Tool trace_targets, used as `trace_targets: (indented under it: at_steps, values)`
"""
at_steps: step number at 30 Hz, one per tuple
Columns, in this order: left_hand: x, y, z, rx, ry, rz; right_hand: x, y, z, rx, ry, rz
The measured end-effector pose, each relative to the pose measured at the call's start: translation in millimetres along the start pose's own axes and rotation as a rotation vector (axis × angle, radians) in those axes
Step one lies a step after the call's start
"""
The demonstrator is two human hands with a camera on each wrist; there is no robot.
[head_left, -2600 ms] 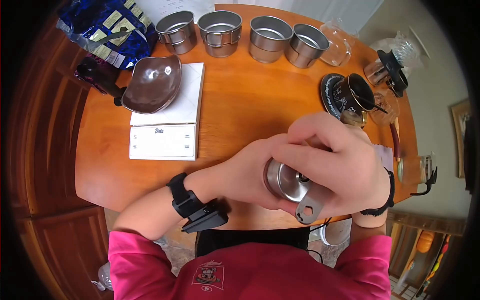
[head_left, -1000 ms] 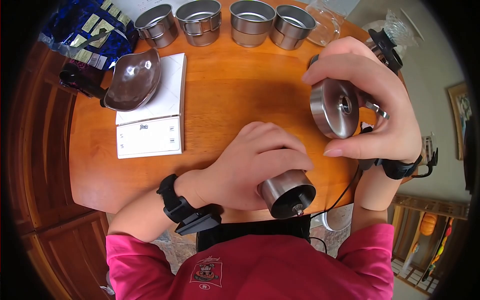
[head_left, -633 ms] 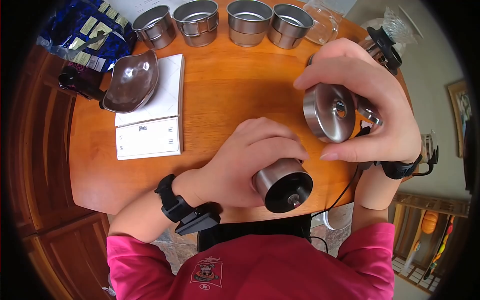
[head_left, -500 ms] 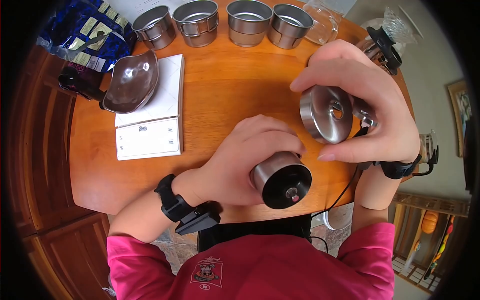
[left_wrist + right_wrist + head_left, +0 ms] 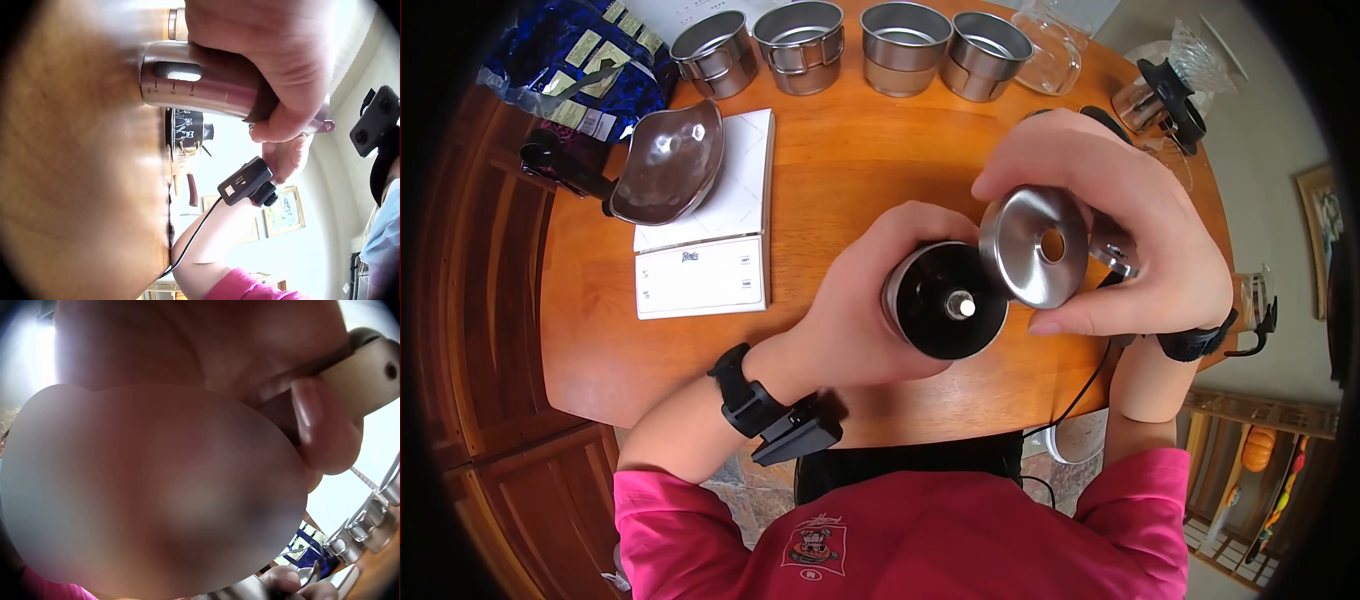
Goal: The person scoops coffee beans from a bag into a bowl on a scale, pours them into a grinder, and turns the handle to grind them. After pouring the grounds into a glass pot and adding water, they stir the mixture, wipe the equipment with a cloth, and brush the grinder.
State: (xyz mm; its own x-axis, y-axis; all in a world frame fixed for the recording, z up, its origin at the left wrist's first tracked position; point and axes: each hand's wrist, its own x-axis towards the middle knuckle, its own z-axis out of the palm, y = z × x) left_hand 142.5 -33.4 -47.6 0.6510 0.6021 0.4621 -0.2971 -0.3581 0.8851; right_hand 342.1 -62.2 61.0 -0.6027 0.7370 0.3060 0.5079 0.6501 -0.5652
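A steel hand coffee grinder [image 5: 930, 325] stands nearly upright, its top uncovered; a dark inner chamber shows with a bright shaft [image 5: 962, 304] in its centre. My left hand [image 5: 850, 310] wraps round its body. In the left wrist view the grinder body [image 5: 215, 84] has a small oval window and printed marks, its base right at the table. Just to the right, my right hand [image 5: 1135, 215] grips the round steel lid [image 5: 1018, 240], tilted, its centre hole facing up and its edge overlapping the grinder's rim. A flat metal crank arm [image 5: 365, 375] is in the same hand.
A white scale [image 5: 700, 280] bearing a brown dish [image 5: 668, 165] is at left. Steel cups [image 5: 905, 50] line the back near a blue bag [image 5: 590, 75]. A glass server [image 5: 1050, 50] and a dripper [image 5: 1170, 100] stand back right. A cable [image 5: 1090, 380] hangs by the right wrist.
The lid, earlier on the grinder under both hands, has come off in my right hand. Since then the grinder has tipped more upright, and the lid has moved left and down beside its rim.
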Motion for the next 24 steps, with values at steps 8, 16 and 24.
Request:
trace_targets:
  at_steps: [8,16,24]
  values:
    - [2.5,-1.8,5.0,0.023,-0.071,0.140,-0.3,3.4,-3.2,-0.007,-0.052,-0.100]
    - [1.4,0.5,5.1,0.102,-0.095,0.162,-0.2,1.6,-3.6,0.053,-0.065,-0.100]
    - [-0.6,3.2,6.6,0.049,-0.107,0.055,1.9,0.3,0.0,0.079,-0.075,-0.131]
